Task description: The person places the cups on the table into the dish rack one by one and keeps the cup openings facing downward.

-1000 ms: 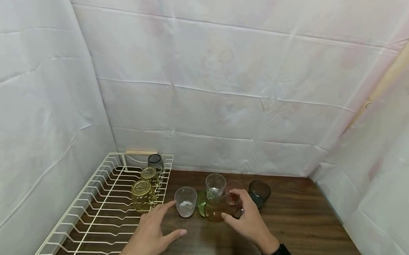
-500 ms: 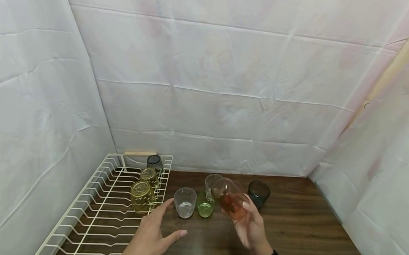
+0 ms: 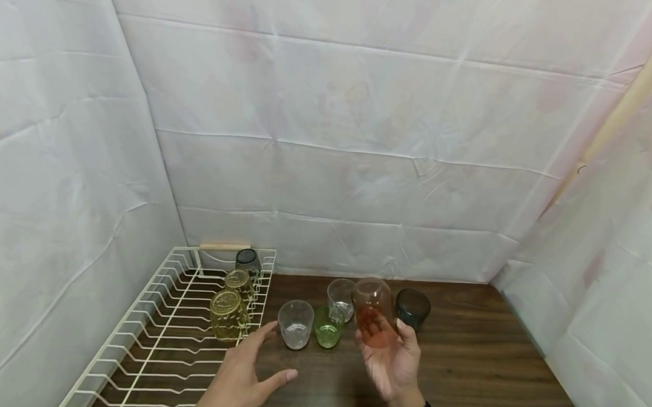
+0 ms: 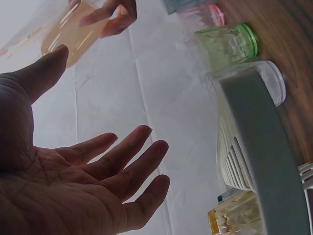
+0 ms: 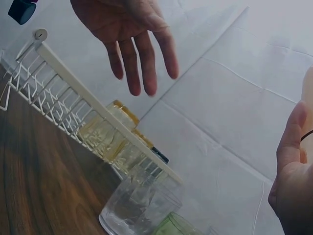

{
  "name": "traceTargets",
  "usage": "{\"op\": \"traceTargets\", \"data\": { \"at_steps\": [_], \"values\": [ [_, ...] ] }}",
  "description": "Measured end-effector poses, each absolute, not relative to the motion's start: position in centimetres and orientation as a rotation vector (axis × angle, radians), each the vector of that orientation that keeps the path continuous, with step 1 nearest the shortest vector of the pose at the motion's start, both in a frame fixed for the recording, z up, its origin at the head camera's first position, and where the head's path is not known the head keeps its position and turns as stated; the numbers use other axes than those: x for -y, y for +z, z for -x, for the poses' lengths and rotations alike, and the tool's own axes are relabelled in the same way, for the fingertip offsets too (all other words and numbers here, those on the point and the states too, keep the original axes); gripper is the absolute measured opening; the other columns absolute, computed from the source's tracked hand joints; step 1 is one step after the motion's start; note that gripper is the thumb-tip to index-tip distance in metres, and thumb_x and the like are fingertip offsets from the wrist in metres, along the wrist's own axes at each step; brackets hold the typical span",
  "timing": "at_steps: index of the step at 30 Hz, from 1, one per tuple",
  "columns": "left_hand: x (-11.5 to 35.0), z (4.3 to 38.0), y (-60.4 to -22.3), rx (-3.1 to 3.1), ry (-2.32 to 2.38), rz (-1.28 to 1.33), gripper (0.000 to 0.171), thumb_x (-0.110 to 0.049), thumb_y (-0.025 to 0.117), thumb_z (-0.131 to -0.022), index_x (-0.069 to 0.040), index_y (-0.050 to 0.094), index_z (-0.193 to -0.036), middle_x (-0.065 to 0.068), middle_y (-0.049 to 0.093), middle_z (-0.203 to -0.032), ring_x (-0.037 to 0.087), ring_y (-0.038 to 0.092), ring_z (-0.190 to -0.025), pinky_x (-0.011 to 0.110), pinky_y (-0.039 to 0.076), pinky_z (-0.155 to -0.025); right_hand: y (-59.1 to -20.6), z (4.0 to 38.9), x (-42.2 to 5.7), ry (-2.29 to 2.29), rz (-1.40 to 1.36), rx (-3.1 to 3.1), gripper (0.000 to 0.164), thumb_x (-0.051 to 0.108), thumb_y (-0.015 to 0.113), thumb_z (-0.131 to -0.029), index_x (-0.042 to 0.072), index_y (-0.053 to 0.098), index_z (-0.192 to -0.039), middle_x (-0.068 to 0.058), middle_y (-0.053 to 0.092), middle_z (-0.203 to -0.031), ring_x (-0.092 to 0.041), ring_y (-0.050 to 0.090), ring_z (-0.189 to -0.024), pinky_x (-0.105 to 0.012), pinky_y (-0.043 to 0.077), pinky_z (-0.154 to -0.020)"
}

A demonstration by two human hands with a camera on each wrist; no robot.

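Note:
My right hand (image 3: pixel 390 358) grips a tinted amber-pink drinking glass (image 3: pixel 372 292), base up, above the table. In the left wrist view the same glass (image 4: pixel 73 32) looks pale amber. My left hand (image 3: pixel 240 371) is held out beside the rack, fingers straight, thumb apart, holding nothing. Its index fingertip overlaps the edge of a clear glass (image 3: pixel 296 326) in the head view; the left wrist view shows them apart. A green glass (image 3: pixel 328 328) and another clear glass (image 3: pixel 341 297) stand close by. A pink glass (image 4: pixel 200 19) is mostly hidden behind the held one.
A white wire dish rack (image 3: pixel 162 332) with wooden handles stands at left. Along its right side are upturned yellow glasses (image 3: pixel 228 314) and a dark glass (image 3: pixel 248 261). Another dark glass (image 3: pixel 412 309) stands right of my right hand. White sheeting (image 3: pixel 324 167) encloses the wooden table (image 3: pixel 474 343).
My right hand has lifted the amber-pink glass off the table area and turned it from lying sideways to base up, palm now facing up. My left hand has hardly moved.

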State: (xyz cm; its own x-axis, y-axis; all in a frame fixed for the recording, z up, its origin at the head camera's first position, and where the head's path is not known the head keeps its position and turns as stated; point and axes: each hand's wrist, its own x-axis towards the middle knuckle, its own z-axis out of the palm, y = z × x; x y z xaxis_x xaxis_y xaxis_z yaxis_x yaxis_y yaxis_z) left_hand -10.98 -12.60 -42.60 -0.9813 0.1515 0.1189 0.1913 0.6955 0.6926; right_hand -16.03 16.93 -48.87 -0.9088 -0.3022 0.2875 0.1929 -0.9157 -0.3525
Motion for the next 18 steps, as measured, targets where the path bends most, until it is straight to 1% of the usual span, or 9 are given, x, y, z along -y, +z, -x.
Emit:
{"op": "traceTargets", "data": {
  "at_steps": [5,10,14,18],
  "values": [
    [12.80,11.02,-42.62,2.860,-1.174,0.283,0.092,-0.057,0.090,-0.080,-0.021,0.051,-0.155,0.002,0.070,-0.143,0.038,0.061,-0.138,0.072,0.042,-0.115,-49.38,15.89,-16.85,-2.802,0.513,-0.395,0.046,0.039,0.029,-0.114,0.008,0.058,-0.132,-0.007,0.068,-0.132,-0.020,0.064,-0.125,-0.030,0.058,-0.106],
    [12.74,10.94,-42.48,2.874,-1.181,0.249,0.098,-0.058,0.090,-0.079,-0.021,0.047,-0.158,0.000,0.069,-0.142,0.037,0.060,-0.139,0.070,0.044,-0.113,-49.86,15.86,-16.69,-2.794,0.526,-0.351,0.046,0.040,0.030,-0.114,0.009,0.058,-0.133,-0.007,0.068,-0.133,-0.019,0.064,-0.126,-0.029,0.057,-0.107],
    [12.69,10.94,-42.42,2.871,-1.184,0.236,0.101,-0.058,0.090,-0.079,-0.021,0.044,-0.161,-0.001,0.069,-0.143,0.039,0.059,-0.139,0.068,0.047,-0.111,-49.96,15.97,-16.72,-2.778,0.556,-0.328,0.047,0.040,0.029,-0.114,0.009,0.058,-0.133,-0.007,0.068,-0.135,-0.019,0.063,-0.129,-0.030,0.057,-0.108],
    [12.78,10.94,-42.27,2.868,-1.203,0.229,0.101,-0.059,0.089,-0.080,-0.022,0.043,-0.162,0.000,0.068,-0.145,0.042,0.056,-0.141,0.070,0.046,-0.111,-49.94,16.01,-16.74,-2.777,0.575,-0.304,0.048,0.040,0.029,-0.114,0.008,0.058,-0.133,-0.008,0.069,-0.136,-0.021,0.065,-0.131,-0.031,0.058,-0.107]
  ]
}}
